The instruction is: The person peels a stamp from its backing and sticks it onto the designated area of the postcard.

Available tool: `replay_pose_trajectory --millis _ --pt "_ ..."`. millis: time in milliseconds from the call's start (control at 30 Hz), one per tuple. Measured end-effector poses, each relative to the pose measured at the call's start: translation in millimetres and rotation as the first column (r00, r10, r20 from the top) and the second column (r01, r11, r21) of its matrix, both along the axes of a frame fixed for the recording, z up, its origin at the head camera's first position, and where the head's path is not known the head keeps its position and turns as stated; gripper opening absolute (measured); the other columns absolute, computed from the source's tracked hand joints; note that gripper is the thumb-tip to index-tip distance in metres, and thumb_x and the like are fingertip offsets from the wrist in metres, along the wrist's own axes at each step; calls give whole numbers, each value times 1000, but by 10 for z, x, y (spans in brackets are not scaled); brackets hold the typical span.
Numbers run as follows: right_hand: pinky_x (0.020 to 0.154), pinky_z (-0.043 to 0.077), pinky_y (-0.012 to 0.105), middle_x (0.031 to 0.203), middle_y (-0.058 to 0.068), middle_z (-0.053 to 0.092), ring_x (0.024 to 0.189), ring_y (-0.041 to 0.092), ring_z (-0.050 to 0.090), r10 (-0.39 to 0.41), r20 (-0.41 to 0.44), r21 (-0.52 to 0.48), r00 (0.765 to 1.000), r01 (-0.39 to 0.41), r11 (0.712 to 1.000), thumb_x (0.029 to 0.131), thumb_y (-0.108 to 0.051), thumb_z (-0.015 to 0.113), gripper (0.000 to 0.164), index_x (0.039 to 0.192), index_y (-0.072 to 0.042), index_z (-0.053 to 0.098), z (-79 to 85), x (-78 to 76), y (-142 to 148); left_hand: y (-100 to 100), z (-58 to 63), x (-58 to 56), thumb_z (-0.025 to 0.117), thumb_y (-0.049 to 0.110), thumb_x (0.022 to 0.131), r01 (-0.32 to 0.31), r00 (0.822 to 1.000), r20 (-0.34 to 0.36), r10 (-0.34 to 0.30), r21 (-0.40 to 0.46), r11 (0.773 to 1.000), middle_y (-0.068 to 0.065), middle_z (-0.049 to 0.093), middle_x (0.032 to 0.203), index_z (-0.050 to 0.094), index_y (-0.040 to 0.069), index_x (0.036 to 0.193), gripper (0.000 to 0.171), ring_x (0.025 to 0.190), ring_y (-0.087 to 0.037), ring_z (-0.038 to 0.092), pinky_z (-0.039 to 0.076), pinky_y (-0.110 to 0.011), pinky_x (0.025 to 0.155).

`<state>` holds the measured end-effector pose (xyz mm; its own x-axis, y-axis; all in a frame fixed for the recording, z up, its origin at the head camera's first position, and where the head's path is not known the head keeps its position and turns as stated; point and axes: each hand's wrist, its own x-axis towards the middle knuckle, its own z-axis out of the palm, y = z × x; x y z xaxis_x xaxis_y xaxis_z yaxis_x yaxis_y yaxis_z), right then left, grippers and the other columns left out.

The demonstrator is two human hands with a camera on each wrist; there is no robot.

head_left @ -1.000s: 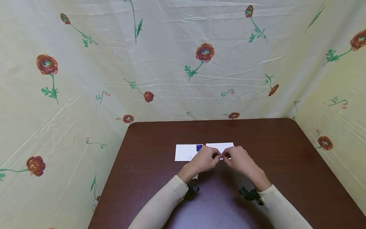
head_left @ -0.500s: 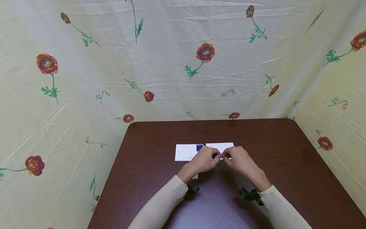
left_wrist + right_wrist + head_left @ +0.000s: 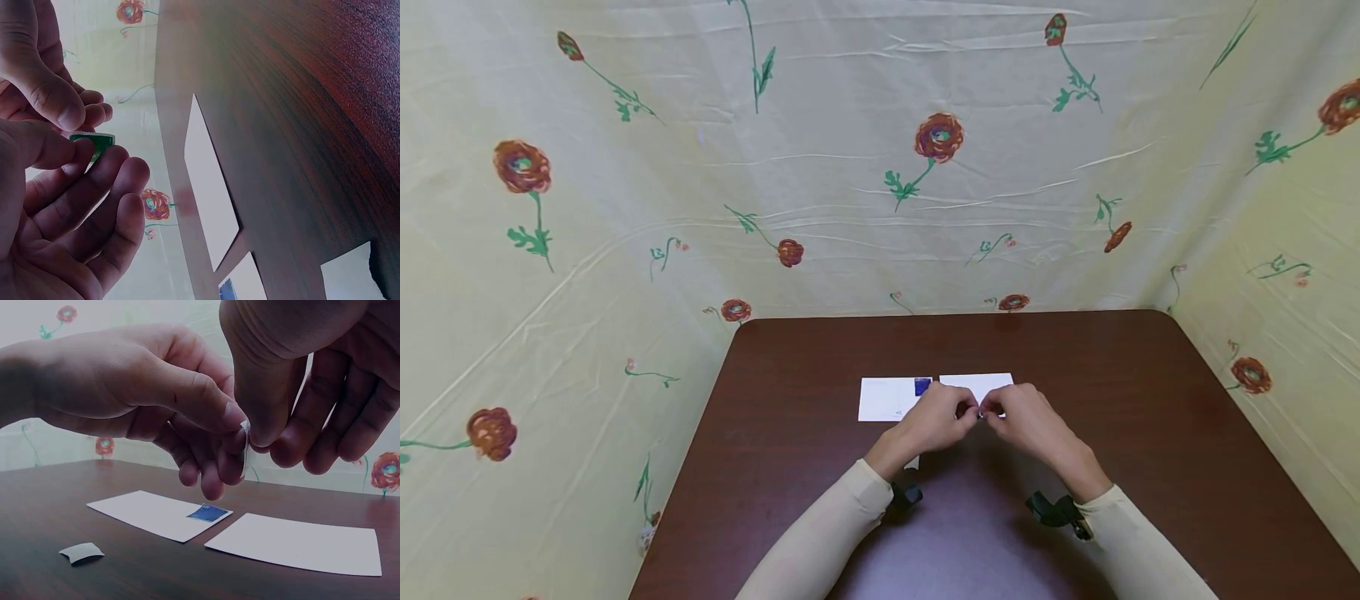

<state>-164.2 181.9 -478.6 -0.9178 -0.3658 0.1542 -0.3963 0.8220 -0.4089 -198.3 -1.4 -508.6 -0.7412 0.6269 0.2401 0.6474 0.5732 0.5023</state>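
Observation:
Above the table, my left hand (image 3: 935, 414) and right hand (image 3: 1028, 421) meet at the fingertips. Between them is a small green postage stamp (image 3: 101, 145) with a toothed edge, pinched by the left thumb and fingers. The right thumb and forefinger pinch its other edge; in the right wrist view the stamp (image 3: 245, 450) appears edge-on as a thin white strip. Beyond the hands lie two white cards or envelopes: the left envelope (image 3: 147, 512) bears a blue stamp (image 3: 209, 513) at its corner, and the right envelope (image 3: 300, 544) shows a plain white face.
A small curled piece of white paper (image 3: 82, 552) lies on the brown table (image 3: 805, 467), nearer than the left envelope; the left forearm partly covers it in the head view. Flower-printed cloth (image 3: 850, 167) hangs behind the table and along its sides.
Both hands keep their place. In the head view a small dark patch now shows between the fingertips, where it looked paler before.

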Motion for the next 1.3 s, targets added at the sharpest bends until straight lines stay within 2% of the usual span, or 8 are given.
replay_pose_trajectory --millis 433,800,1300 --pt "65 50 31 75 -9 71 72 9 63 17 -11 -4 1000 -17 1000 84 -12 75 4 83 -15 77 2 8 -5 -14 11 18 63 23 95 -7 998 60 7 4 1000 12 64 74 74 14 91 15 63 2 53 42 -11 58" --pt "66 52 31 78 -7 73 72 9 64 22 -17 -3 1000 -22 1000 85 -10 76 6 84 -16 78 3 11 -29 -25 -2 6 65 20 91 -11 998 65 10 17 1000 11 62 70 72 15 86 10 60 2 51 41 -12 56" --pt "63 48 29 73 -11 70 68 6 59 29 -21 -4 999 -29 1000 86 -18 78 5 81 -17 76 -29 -23 1 -48 18 1 64 17 94 71 997 27 -71 25 997 10 64 75 72 14 90 10 63 2 51 42 -11 60"
